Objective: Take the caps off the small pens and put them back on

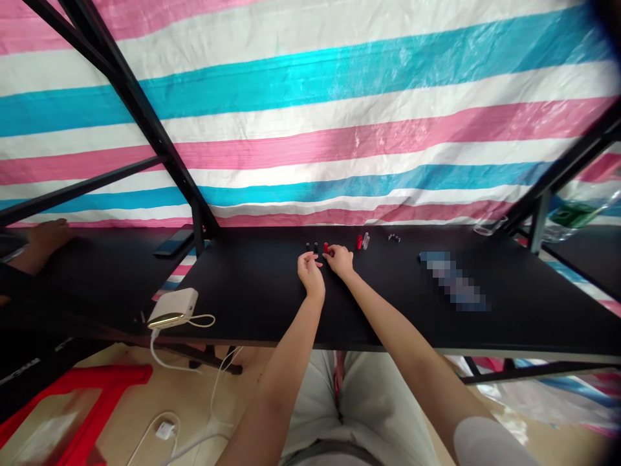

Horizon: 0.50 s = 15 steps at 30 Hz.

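Head camera faces forward, down onto table [262,294]

Black tabletop [262,317], mid-frame; black cylinders [315,248], centre; red cylinders [359,242], clear tubes [366,241], right of centre; white device [173,304], left; pixelated object [453,280], right

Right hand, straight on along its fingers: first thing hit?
Probably the small red cylinder, right at the right hand's fingertips. Contact is too small to tell. Past it, likely the nearer black cylinder, though depth is unclear.

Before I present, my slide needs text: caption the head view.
On a black table: right hand at small red cylinder, left hand near two black cylinders.
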Each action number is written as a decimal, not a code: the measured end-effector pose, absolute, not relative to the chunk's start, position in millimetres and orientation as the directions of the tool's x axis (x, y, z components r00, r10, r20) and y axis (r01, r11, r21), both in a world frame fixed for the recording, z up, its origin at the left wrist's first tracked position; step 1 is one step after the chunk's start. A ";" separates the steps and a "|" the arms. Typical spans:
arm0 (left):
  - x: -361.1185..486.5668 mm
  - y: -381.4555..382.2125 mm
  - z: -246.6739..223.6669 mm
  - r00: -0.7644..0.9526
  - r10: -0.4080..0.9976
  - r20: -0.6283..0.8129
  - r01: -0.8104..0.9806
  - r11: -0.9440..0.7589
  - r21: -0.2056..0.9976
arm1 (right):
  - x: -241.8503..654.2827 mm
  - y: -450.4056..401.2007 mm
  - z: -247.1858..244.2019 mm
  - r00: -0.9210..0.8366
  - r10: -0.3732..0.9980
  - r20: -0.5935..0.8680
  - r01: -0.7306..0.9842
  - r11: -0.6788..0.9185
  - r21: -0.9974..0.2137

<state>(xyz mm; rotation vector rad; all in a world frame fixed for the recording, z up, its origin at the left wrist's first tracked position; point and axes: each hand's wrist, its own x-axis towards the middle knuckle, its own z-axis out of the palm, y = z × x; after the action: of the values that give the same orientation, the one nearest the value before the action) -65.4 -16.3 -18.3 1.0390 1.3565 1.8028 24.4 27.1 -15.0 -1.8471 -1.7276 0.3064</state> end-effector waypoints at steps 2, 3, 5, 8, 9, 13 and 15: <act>-65.4 -15.7 -18.6 -0.482 0.854 0.197 -0.055 -0.254 0.966 | 22.8 27.8 -15.2 0.130 0.969 0.212 0.833 0.009 -0.553; -65.5 -15.7 -18.7 -0.481 0.855 0.195 -0.060 -0.254 0.965 | 22.2 28.3 -15.2 0.129 0.970 0.206 0.834 0.007 -0.552; -65.8 -15.6 -18.9 -0.477 0.857 0.196 -0.062 -0.256 0.965 | 21.3 29.3 -15.1 0.129 0.972 0.195 0.838 -0.002 -0.546; -66.2 -15.2 -20.0 -0.475 0.857 0.200 -0.051 -0.253 0.966 | 20.5 30.5 -14.9 0.129 0.974 0.185 0.841 -0.009 -0.541; -66.3 -15.0 -20.4 -0.476 0.856 0.199 -0.048 -0.251 0.967 | 20.4 30.7 -14.9 0.128 0.975 0.184 0.841 -0.008 -0.542; -66.0 -14.2 -22.3 -0.476 0.856 0.201 -0.035 -0.247 0.968 | 20.7 30.6 -14.5 0.127 0.975 0.183 0.841 -0.008 -0.541; -65.9 -13.9 -23.3 -0.472 0.857 0.208 -0.025 -0.248 0.968 | 20.8 30.8 -14.2 0.122 0.976 0.180 0.843 -0.007 -0.538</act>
<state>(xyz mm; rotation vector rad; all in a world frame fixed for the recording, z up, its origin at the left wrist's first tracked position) -65.9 -13.9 -23.3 1.0478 1.3665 1.7889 20.8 30.8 -14.2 -1.8826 -1.7537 0.3316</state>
